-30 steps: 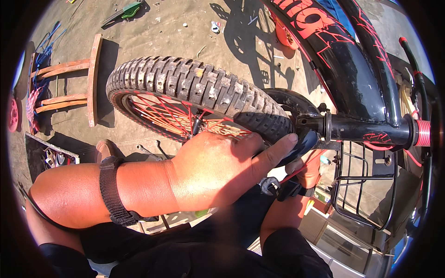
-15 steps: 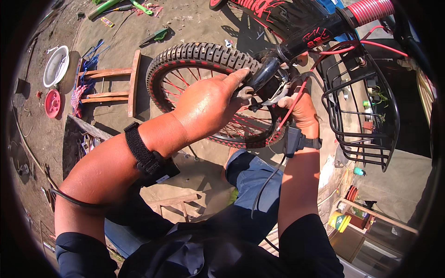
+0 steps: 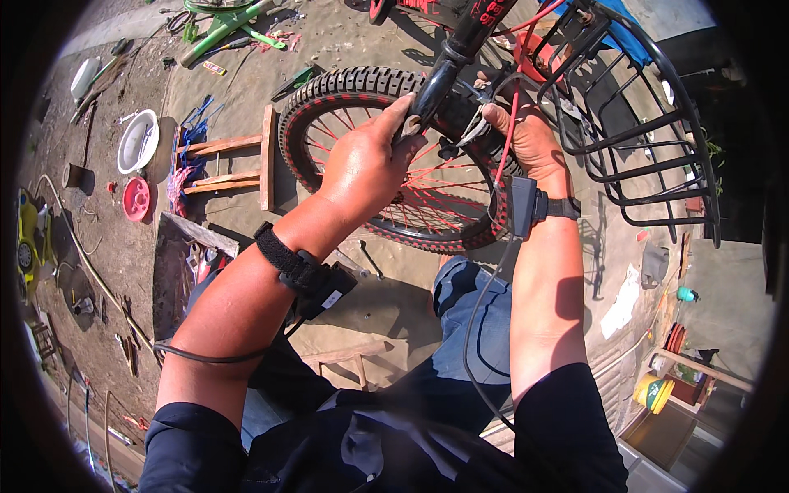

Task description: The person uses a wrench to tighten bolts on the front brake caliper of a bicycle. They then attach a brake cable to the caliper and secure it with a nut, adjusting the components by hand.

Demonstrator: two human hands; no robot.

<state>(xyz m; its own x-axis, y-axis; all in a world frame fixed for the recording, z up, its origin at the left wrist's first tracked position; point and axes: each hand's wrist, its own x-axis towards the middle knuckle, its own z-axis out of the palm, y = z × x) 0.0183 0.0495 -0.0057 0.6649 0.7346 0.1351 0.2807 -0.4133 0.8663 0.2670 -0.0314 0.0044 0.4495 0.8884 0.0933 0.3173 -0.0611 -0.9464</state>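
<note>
A small bicycle's front wheel, with a knobby black tyre and red spokes, stands in front of me. My left hand is closed round a wrench, whose jaw shows beside the black fork; most of the tool is hidden in the fist. On the fork's other side, my right hand grips the silvery brake arm with its thumb on top. A red cable runs down past the right thumb. The right fingertips are hidden behind these parts.
A black wire basket juts out at the right. To the left are a wooden stool frame, a white basin, a red basin and an open toolbox. A loose spanner lies below the wheel.
My view has shifted, so wheel and stool sit further right. The handlebar grip has left the picture and the basket has swung upward. Both hands keep their holds at the fork.
</note>
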